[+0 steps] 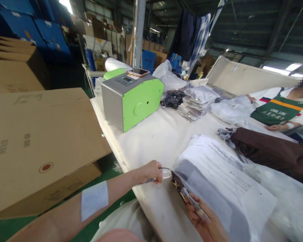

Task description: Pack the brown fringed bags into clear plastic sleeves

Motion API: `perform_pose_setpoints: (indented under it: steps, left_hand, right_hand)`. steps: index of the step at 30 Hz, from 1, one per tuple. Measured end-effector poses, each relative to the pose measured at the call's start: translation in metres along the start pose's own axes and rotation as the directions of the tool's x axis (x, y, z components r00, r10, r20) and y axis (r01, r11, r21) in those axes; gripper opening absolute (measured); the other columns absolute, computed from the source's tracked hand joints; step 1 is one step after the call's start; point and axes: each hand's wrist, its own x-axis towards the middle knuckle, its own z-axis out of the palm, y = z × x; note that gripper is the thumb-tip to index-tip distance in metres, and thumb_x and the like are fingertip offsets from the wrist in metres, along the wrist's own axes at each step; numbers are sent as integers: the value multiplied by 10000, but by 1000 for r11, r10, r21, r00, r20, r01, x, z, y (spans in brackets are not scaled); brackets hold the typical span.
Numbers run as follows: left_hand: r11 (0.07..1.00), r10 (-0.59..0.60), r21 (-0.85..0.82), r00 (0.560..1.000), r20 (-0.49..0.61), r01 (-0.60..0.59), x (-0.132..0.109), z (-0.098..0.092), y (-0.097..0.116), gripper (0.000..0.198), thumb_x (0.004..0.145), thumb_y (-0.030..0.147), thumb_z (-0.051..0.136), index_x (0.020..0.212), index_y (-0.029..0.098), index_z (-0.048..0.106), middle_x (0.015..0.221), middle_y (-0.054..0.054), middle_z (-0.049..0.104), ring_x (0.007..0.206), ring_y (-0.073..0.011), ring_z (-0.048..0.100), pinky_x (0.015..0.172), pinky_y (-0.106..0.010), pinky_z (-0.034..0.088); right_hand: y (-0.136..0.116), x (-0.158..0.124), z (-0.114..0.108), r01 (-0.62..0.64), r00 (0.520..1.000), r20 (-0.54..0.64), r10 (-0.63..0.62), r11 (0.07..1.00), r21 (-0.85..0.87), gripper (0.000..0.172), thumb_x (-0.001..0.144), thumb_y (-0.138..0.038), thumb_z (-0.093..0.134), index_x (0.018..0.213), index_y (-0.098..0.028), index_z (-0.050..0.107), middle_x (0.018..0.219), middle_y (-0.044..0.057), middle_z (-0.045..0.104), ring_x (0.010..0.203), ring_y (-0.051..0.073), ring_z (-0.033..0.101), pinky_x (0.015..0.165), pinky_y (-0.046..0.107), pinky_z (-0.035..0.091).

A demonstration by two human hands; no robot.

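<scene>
My left hand [151,171] is closed in a pinch on a small clear plastic piece [166,173] at the mouth of a large printed plastic bag [217,181] on the white table [151,141]. My right hand [204,222] lies under the bag's near edge and grips it, fingers curled. A dark item with gold trim [177,184] shows at the bag's opening between my hands. My left forearm carries a white patch [94,199].
A green and grey machine [131,99] with a phone [138,72] on top stands at the table's far left. A stack of bagged items [194,106] and brown fabric [272,151] lie beyond. Another person [280,111] sits at the right. Cardboard boxes [35,141] stand left.
</scene>
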Motion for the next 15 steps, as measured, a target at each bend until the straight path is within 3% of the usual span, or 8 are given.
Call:
perform_pose_setpoints:
  steps: [3, 6, 7, 8, 10, 12, 14, 15]
  left_hand:
    - [1000, -3, 25, 1000, 13, 3, 3, -2, 3, 188, 506, 24, 556, 616, 154, 477, 451, 64, 463, 424, -99, 475, 432, -189, 397]
    - [992, 0, 129, 1000, 0, 0, 5, -2, 1, 167, 530, 25, 557, 634, 148, 508, 469, 52, 475, 457, -118, 514, 447, -195, 407]
    - [983, 6, 181, 1000, -13, -3, 5, -3, 0, 158, 542, 30, 559, 642, 146, 522, 489, 39, 496, 495, -136, 544, 473, -206, 423]
    - [970, 18, 241, 999, -32, -10, 4, -3, -1, 152, 555, 35, 559, 659, 145, 540, 530, 20, 532, 557, -159, 579, 518, -223, 448]
    - [925, 67, 379, 995, -71, -35, 0, -2, -2, 179, 600, 43, 544, 740, 147, 582, 687, -33, 618, 736, -209, 623, 666, -279, 483]
    - [858, 141, 506, 987, -79, -82, -11, 4, -5, 265, 663, 43, 500, 886, 145, 600, 909, -96, 642, 939, -250, 596, 835, -348, 450]
    - [766, 219, 628, 974, -53, -138, -27, 13, -11, 355, 711, 48, 464, 1042, 122, 568, 1085, -154, 591, 1086, -280, 523, 937, -411, 384]
    - [706, 258, 692, 965, -51, -152, -32, 17, -17, 379, 719, 50, 466, 1086, 90, 549, 1144, -189, 552, 1141, -307, 477, 960, -446, 355]
  right_hand:
    - [3, -1, -3, 49, 999, 12, -48, 996, -81, 336, 461, -290, 828, 749, -166, 706, 743, 40, 653, 576, 83, 521, 480, 167, 407]
    - [13, 3, -9, 149, 989, 33, -147, 922, -358, 257, 615, -357, 720, 812, -194, 686, 765, 33, 663, 616, 118, 560, 562, 214, 457]
    - [19, 6, -11, 228, 972, 64, -228, 829, -510, 210, 674, -337, 660, 834, -202, 675, 754, 28, 662, 626, 131, 572, 585, 229, 467]
    - [26, 10, -13, 339, 931, 136, -338, 665, -665, 173, 722, -296, 592, 853, -208, 662, 746, 25, 658, 638, 143, 583, 600, 240, 475]
    - [43, 17, -15, 531, 769, 366, -524, 204, -823, 221, 757, -198, 474, 900, -215, 642, 774, 37, 653, 695, 169, 605, 642, 265, 490]
    - [64, 17, -14, 578, 608, 531, -589, -130, -806, 327, 730, -123, 431, 971, -224, 627, 871, 59, 655, 794, 189, 614, 711, 289, 498]
    - [86, 7, -10, 523, 546, 531, -648, -232, -820, 403, 698, -85, 435, 1023, -245, 612, 934, 65, 656, 835, 197, 609, 730, 303, 499]
    - [96, 2, -8, 448, 482, 528, -699, -322, -834, 391, 689, -81, 445, 1002, -244, 612, 936, 72, 653, 825, 209, 606, 715, 322, 500]
